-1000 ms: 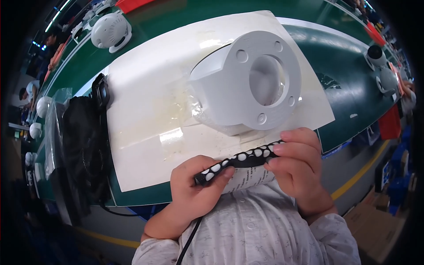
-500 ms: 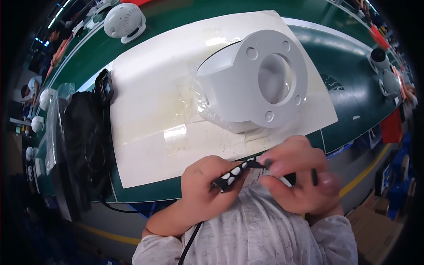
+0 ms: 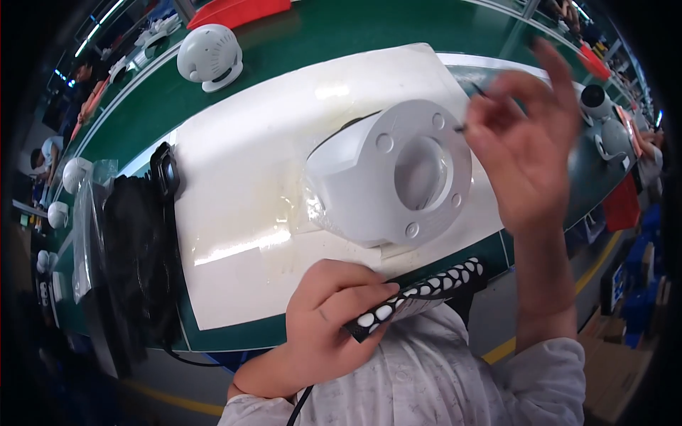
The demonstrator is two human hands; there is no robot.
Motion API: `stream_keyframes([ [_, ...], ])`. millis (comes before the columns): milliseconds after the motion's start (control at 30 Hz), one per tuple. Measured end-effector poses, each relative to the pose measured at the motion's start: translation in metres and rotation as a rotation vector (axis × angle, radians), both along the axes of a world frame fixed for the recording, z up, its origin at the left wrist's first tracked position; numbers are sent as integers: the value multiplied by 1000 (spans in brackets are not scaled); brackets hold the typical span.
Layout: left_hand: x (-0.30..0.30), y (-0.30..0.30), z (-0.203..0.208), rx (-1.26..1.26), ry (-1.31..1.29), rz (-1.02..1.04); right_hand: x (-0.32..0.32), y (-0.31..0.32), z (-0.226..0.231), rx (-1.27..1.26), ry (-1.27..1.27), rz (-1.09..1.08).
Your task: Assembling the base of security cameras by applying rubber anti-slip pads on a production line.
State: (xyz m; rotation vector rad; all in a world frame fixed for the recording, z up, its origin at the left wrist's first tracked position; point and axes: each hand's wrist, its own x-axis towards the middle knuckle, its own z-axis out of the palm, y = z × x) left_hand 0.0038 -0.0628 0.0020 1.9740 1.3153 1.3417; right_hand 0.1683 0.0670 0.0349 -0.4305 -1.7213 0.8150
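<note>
My left hand (image 3: 330, 316) is closed on one end of a black strip with white rounded spots (image 3: 433, 285), tilted up to the right by the table's near edge. Raised at the right, my right hand (image 3: 526, 153) pinches a small dark piece (image 3: 460, 129) between thumb and fingers, its other fingers spread. That piece is by the rim of a white rounded plastic housing (image 3: 341, 188). The housing lies with its ring-shaped base toward me. Small round recesses surround the base's large central hole. Another dark spot shows near a raised fingertip; I cannot tell what it is.
A white sheet (image 3: 227, 192) covers part of the green table (image 3: 312, 32). Black bagged items (image 3: 138, 241) lie at the left, beside a black device (image 3: 166, 170). A white rounded unit (image 3: 210, 57) stands at the back, near a red tray (image 3: 238, 12). Other people work farther off.
My right hand has left the strip and risen to the housing's right side with a small dark piece. The strip, now more fully seen, stays in my left hand.
</note>
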Motion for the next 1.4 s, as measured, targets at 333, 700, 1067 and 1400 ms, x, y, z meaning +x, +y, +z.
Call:
stream_keyframes([
  [333, 4, 0, -22, 80, 81, 145, -9, 10, 11, -274, -122, -16],
  [700, 0, -2, -30, 46, 122, 86, 12, 11, 13, 408, -500, -43],
  [1067, 0, 1, -30, 25, 194, 62, 13, 23, 18, 411, -504, -256],
  [1400, 1, 5, -31, 2, 189, 48, -15, 27, -7, -539, 94, 317],
])
